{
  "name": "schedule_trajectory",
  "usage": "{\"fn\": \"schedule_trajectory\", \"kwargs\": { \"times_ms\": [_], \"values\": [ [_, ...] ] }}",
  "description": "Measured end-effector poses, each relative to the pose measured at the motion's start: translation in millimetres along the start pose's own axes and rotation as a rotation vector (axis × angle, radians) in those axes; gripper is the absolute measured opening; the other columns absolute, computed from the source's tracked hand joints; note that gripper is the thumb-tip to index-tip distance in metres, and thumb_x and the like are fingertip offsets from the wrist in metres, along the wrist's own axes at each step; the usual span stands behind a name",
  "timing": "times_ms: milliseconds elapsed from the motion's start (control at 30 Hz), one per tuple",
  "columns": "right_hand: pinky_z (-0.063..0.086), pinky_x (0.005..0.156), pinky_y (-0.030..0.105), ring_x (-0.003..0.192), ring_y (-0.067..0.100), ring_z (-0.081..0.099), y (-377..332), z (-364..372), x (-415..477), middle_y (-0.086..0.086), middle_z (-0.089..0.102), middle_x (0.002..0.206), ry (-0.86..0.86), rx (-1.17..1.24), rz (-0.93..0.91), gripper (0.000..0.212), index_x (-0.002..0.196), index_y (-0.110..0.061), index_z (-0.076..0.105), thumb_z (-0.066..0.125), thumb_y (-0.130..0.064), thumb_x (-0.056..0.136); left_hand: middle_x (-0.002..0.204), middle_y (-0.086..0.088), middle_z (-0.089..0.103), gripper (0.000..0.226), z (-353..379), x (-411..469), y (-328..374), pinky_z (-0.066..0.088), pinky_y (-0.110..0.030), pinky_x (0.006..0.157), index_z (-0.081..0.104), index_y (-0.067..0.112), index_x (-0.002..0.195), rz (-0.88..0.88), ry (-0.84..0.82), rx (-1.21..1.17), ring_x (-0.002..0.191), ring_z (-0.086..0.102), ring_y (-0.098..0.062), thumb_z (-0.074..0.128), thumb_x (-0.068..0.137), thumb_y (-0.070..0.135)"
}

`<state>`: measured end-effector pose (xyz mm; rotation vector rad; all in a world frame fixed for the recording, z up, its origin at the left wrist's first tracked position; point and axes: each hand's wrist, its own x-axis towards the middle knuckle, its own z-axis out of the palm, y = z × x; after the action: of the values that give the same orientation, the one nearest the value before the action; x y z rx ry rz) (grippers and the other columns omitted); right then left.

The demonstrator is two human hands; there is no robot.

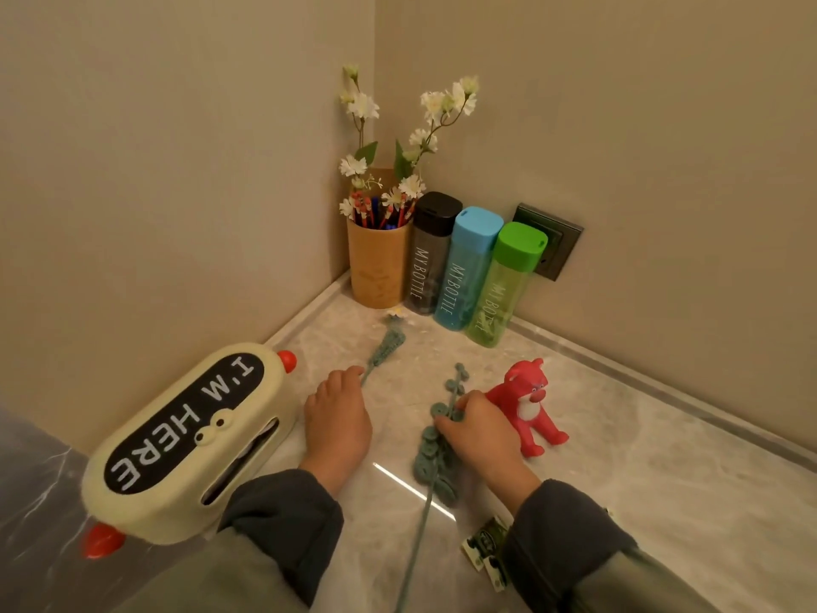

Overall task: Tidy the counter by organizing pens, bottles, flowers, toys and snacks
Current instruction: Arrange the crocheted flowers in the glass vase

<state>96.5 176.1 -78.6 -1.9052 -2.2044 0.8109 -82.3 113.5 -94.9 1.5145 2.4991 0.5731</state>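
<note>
Fig.: L hand (338,413) pinching stem end of knitted flower (389,342), lying on counter (641,457) nr cup (379,276); R hand (482,429) gripping leafy sprig (431,457) beside red toy (528,404). Best: lifting both by stems, feeding ends-first into cup, avoiding pens (380,214).

Three bottles (468,267), one cup (378,267) of pens (384,212), two white flower sprigs (431,130), two knitted stems (437,453), one red toy (526,404), one box (185,440)
</note>
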Motion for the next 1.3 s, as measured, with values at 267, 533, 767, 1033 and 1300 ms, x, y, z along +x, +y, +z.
{"fn": "schedule_trajectory", "kwargs": {
  "times_ms": [267,533,767,1033,1300],
  "values": [
    [0.050,0.057,0.034,0.066,0.012,0.062,-4.2,1.5,-3.3,-0.003,0.065,0.070,0.020,0.143,0.008,0.029,0.073,-0.022,0.059,0.071,-0.047,0.068,0.120,-0.007,0.051,0.029,-8.7,4.8,21.1,0.038,-0.031,0.075,0.042,0.013,0.123,-0.039,-0.221,0.264,0.098,0.059,-0.026,0.041,0.094,0.011],
    [0.059,0.057,0.035,0.068,0.012,0.068,-12.5,-13.9,-23.6,-0.001,0.068,0.076,0.044,0.606,-0.027,0.012,0.079,-0.020,0.064,0.071,-0.028,0.083,0.121,-0.008,0.049,0.029,-8.9,-13.4,28.1,0.037,-0.033,0.072,0.041,0.011,0.123,-0.025,-0.290,0.339,0.099,0.059,-0.025,0.039,0.095,0.015],
    [0.061,0.061,0.043,0.076,0.020,0.069,-7.6,-34.3,-48.5,0.008,0.068,0.084,0.081,0.737,-0.056,0.012,0.084,-0.015,0.062,0.067,-0.025,0.088,0.124,-0.009,0.049,0.030,-10.3,-37.9,35.4,0.045,-0.034,0.085,0.043,0.010,0.125,0.009,-0.265,0.371,0.108,0.057,-0.025,0.041,0.096,0.016],
    [0.050,0.048,0.027,0.070,0.016,0.064,-1.3,-70.2,-62.6,0.006,0.063,0.078,0.268,0.888,-0.102,0.011,0.084,-0.019,0.056,0.060,-0.026,0.093,0.084,-0.006,0.066,0.010,-27.3,-62.0,78.0,0.056,-0.036,0.062,0.038,0.021,0.094,-0.122,-0.207,-0.679,0.065,0.066,-0.020,0.033,0.101,0.026],
    [0.054,0.061,0.043,0.070,0.019,0.060,44.4,-156.9,-99.5,0.006,0.060,0.076,0.514,1.033,-0.199,0.007,0.091,-0.020,0.057,0.059,-0.026,0.095,0.078,-0.007,0.068,0.008,-38.2,-113.5,194.2,0.044,-0.023,0.045,0.043,0.021,0.100,0.061,-0.221,-1.134,0.062,0.065,-0.019,0.035,0.102,0.023]
  ]
}}
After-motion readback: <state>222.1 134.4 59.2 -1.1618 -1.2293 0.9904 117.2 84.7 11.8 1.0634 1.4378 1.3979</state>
